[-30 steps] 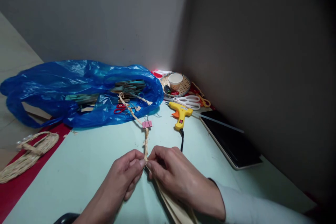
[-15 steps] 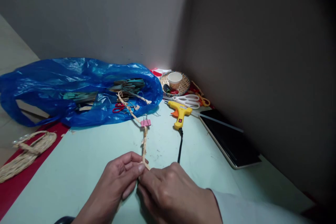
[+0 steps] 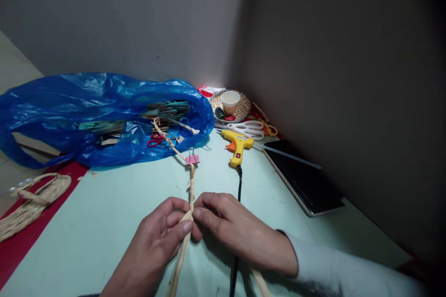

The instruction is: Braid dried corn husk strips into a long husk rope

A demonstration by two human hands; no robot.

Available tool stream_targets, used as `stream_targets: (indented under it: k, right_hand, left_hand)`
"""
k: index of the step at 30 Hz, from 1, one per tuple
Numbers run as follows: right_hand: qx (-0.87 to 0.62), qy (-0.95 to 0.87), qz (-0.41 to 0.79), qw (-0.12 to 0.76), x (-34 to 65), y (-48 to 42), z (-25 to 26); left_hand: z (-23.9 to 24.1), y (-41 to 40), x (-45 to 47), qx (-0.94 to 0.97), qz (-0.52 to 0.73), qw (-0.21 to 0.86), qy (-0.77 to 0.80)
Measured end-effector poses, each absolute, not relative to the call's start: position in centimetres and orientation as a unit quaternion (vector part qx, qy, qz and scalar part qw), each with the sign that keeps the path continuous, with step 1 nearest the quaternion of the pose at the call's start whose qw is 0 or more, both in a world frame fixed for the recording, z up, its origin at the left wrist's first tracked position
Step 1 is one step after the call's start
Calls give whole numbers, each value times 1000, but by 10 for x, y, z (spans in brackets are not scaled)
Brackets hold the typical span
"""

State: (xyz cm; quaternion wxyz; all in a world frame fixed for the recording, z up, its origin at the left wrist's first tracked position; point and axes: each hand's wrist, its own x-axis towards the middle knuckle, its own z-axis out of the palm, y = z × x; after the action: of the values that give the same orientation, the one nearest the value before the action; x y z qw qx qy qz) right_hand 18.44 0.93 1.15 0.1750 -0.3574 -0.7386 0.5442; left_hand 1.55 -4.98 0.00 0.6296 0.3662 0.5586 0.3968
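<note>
A thin braid [image 3: 192,185] of pale dried plant fibre runs down the table towards me, with a pink binder clip [image 3: 192,159] gripping its upper part. My left hand [image 3: 160,236] pinches the lower end of the braid between thumb and fingers. From that pinch a loose flat strand [image 3: 179,264] hangs down to the bottom edge. Thumb and forefinger of my right hand [image 3: 240,232] close on the braid from the right side, at the same spot. Another pale strand [image 3: 259,283] shows below my right wrist. What lies between my right fingertips is partly hidden.
A blue plastic bag [image 3: 104,83] holding fibre bundles lies back left. A yellow glue gun [image 3: 239,141] lies right of the clip, its black cord [image 3: 239,185] passing under my right hand. White-handled scissors [image 3: 252,128], a woven tray [image 3: 244,109] and a dark tablet [image 3: 303,176] sit right.
My right hand has turned from a downward fist to a flatter pinch, moving slightly up and right. The strand below the braid now shows. The view has shifted slightly.
</note>
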Motion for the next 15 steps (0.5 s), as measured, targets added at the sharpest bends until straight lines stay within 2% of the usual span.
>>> stream_targets:
  k: [4, 7, 10, 12, 15]
  right_hand:
    - [-383, -719, 546, 195, 180, 8, 9]
    - [-408, -721, 521, 205, 178, 6, 7]
    - [-417, -744, 468, 229, 177, 4, 5]
    - [-407, -755, 453, 244, 178, 3, 3]
    - [-389, -747, 477, 250, 179, 4, 2]
  left_hand:
    - [4, -51, 16, 438, 360, 564, 600]
    - [13, -50, 11, 529, 301, 475, 636]
    - [19, -55, 5, 625, 236, 345, 659]
    - [15, -62, 4, 672, 241, 245, 657]
    - [-1, -72, 9, 783, 258, 85, 560]
